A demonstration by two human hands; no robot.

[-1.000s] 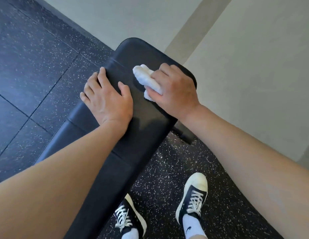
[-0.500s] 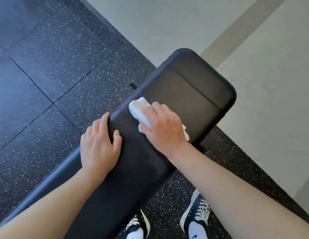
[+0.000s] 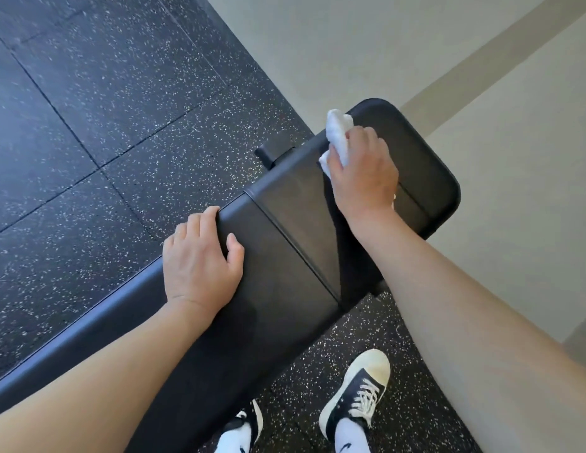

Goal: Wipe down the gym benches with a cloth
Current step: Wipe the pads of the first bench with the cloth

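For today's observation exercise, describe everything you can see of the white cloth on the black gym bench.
The white cloth is soft, crumpled fabric, bunched into a wad. The right hand grips it, fingers curled over it, pressing it onto the black padded gym bench near the bench's far end. One rounded lump sticks out beyond the fingertips, and a smaller corner shows beside the thumb. The rest is hidden under the hand. It looks clean, with no visible stains.

The right hand [image 3: 363,178] is covering most of the cloth [image 3: 339,132]. The tabletop [image 3: 285,256] is running off the lower left edge. The left shoe [image 3: 242,429] is being cut off below.
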